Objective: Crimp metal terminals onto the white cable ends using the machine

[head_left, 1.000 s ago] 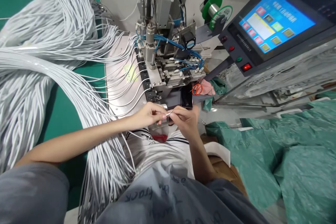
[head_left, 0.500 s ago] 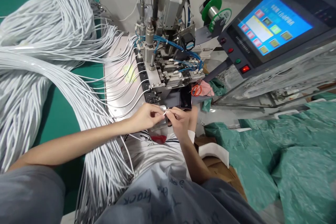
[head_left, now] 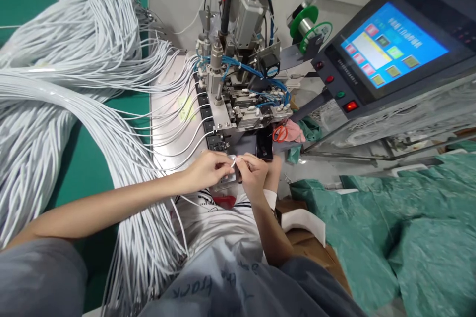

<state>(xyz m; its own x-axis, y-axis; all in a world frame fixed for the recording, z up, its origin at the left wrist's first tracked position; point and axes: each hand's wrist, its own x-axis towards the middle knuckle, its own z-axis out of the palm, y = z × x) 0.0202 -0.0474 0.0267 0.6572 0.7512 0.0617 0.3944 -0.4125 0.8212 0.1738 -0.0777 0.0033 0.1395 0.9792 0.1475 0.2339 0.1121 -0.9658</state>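
Observation:
Between my hands is the end of a white cable [head_left: 233, 162], just in front of the machine. My left hand [head_left: 208, 171] is closed on the cable, thumb and fingers pinched. My right hand [head_left: 253, 171] pinches the cable's tip; the tip itself is hidden by the fingers. Left of the hands a large bundle of white cables [head_left: 107, 143] drapes over the table edge toward my lap. Several cables run across the metal plate [head_left: 167, 124] into a row of black holders [head_left: 208, 124] at the machine's side.
A machine with cylinders and blue air tubes [head_left: 238, 62] stands ahead. Its control screen [head_left: 394, 44] is at the right, with a solder wire spool [head_left: 307, 26] beside it. A phone [head_left: 264, 143] and orange-handled scissors [head_left: 279, 133] lie near my right hand. Green sheeting [head_left: 372, 223] covers the right side.
The view has shifted slightly, so the machine sits a little lower and farther right. Both hands stay together at the cable end, with the fingers slightly shifted.

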